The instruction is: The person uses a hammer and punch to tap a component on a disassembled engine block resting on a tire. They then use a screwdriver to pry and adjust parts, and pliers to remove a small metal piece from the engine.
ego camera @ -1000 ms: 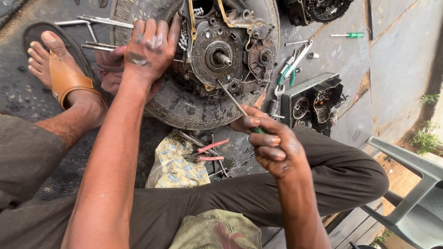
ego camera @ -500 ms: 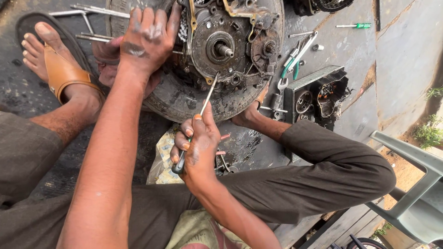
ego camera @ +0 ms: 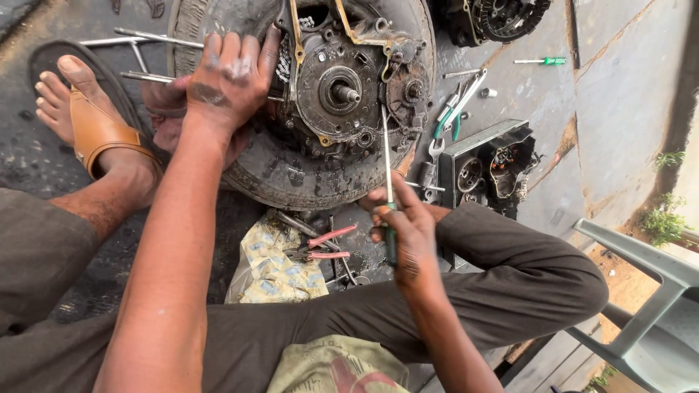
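Left hand (ego camera: pixel 231 76): greasy, fingers spread flat, pressed on the tyre and hub edge at 10 o'clock of the wheel; grasps nothing.

Right hand (ego camera: pixel 408 231): clenched round the dark green handle of a long screwdriver (ego camera: pixel 387 182), at 5 o'clock of the wheel. The shaft runs up toward 12 o'clock; its tip stands at the engine casing just right of the central shaft.

Scooter wheel with engine assembly (ego camera: pixel 320 94): lies on its side on the ground, oily, worn tyre around it, round metal hub plate and stub shaft in the middle, tan gasket strip along the top.

Red-handled pliers (ego camera: pixel 324 244): on the ground at 6 o'clock of the wheel, beside a yellow patterned cloth (ego camera: pixel 273 266).

Black plastic housing (ego camera: pixel 488 164): at 4 o'clock of the wheel, open side up.

Green-handled screwdriver (ego camera: pixel 542 61): on the concrete at 2 o'clock, well apart from the hands.

Metal rods (ego camera: pixel 145 54): at 9 o'clock, near a sandalled foot (ego camera: pixel 84 109).

Grey plastic chair (ego camera: pixel 648 291): at the frame's right edge.
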